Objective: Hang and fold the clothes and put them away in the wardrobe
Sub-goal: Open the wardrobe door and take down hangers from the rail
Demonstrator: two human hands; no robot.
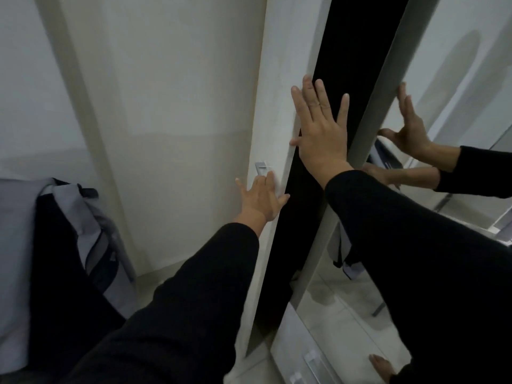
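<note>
Both hands flat and released on the white wardrobe door (277, 112): left hand (261, 199) just below the metal handle (261, 167), right hand (321, 134) spread at the door's edge, over the dark gap. Mirrored door (443, 92) right. Grey and dark clothes (69, 231) heaped lower left.

Wardrobe door (194, 106): matt white laminate look, smooth, with a small shiny metal handle (261, 168) near its opening edge. Neighbouring door is a glossy mirror (457, 79) in a matt grey frame. Sleeves (180, 314) matt black cloth; grey-and-dark clothes (69, 245) soft, dull fabric.
</note>
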